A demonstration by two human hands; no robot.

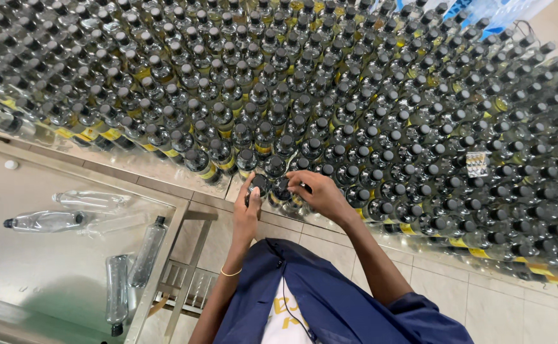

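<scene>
Here, the person is leaning over a huge block of clear plastic bottles (355, 114) with black caps and yellow labels, standing packed cap to cap on the tiled floor (457, 293). Both hands are working at the front edge of that block, on two neighbouring bottles in the nearest row. The left hand (248, 207) is curling its fingers around one black cap (259, 183), thumb on the near side, so it is grasping that cap rather than lying loose. The right hand (320, 194) is reaching across from the other side, its fingertips pinching the next cap (283, 188) just beside the first; that hand is also closing on its cap, not hanging free. A thin bangle (230, 273) is sitting on the left wrist, and the blue shirt (330, 299) is filling the bottom of the view.

To the left, a steel table (11, 267) is carrying several empty clear bottles (43, 221) lying on their sides, well apart from the hands. A small pale packet (476, 164) is resting on top of the caps further right.

Judging from the grip, the work is a cap check or tightening. Doing it well probably means holding each cap squarely from above, turning without tipping the bottle into its neighbours, and keeping the row upright and tight.
</scene>
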